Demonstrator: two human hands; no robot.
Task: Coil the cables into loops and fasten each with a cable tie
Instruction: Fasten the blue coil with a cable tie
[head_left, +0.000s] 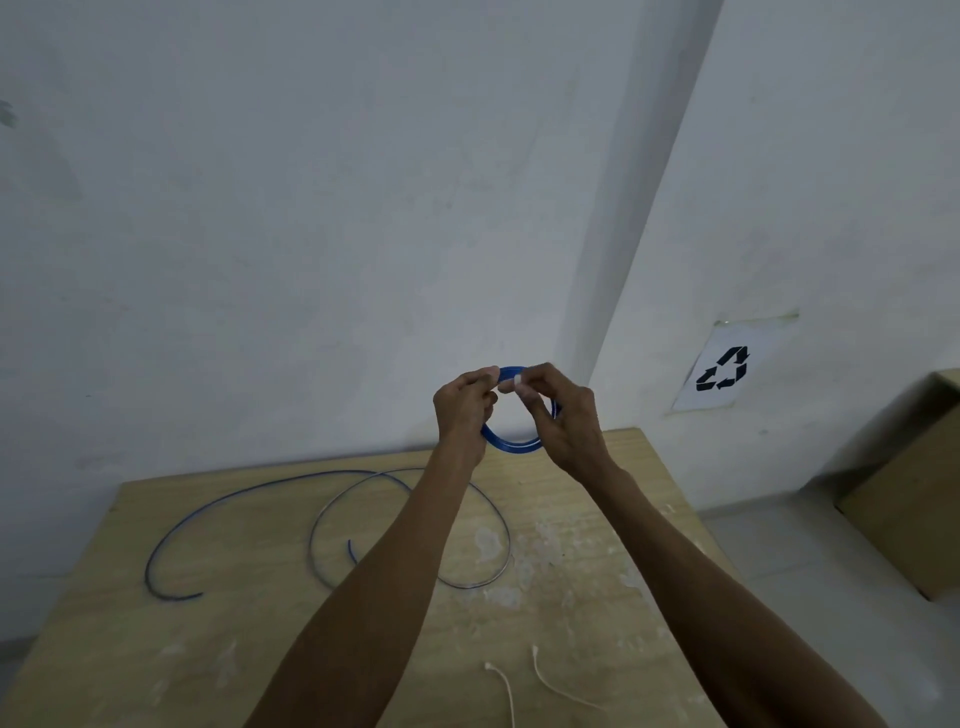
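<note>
A blue cable wound into a small coil (511, 445) is held up in the air above the far edge of the table. My left hand (464, 410) pinches the coil's top left, and my right hand (558, 410) pinches its top right, where something small and white shows at the fingertips. Two loose cables lie on the wooden table (260, 649): a blue one (208, 506) curving at the left and a grey-blue one (332, 506) in an open loop under my left forearm. Two white cable ties (506, 686) (556, 686) lie near the front edge.
A white wall stands right behind the table. A paper with a recycling symbol (724, 370) hangs on the wall at right. A cardboard box (906, 493) sits on the floor to the right of the table.
</note>
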